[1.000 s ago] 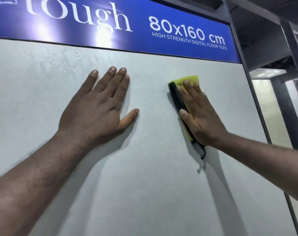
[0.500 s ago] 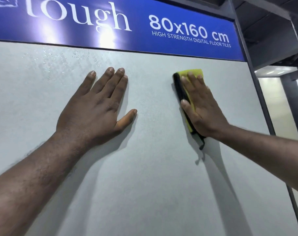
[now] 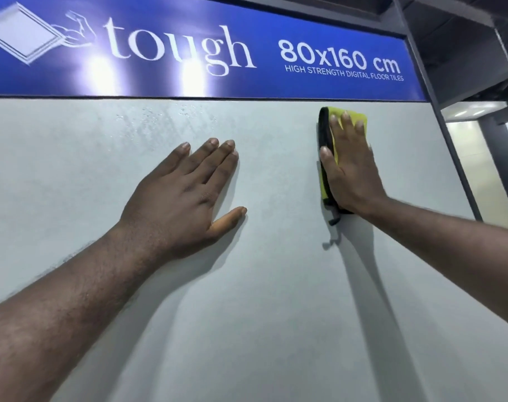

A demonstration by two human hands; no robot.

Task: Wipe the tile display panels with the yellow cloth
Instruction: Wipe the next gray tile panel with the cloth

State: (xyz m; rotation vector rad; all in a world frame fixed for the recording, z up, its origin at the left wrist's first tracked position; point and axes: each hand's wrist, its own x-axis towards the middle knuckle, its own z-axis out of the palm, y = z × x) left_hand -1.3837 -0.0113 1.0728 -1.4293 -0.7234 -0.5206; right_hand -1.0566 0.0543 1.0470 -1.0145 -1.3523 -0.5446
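Flat beneath the right hand's [image 3: 353,172] straight fingers [image 3: 347,123] lies the yellow cloth [image 3: 325,181].

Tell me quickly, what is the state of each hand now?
Left hand: open, flat on the tile panel.
Right hand: open, pressing the yellow cloth against the panel.
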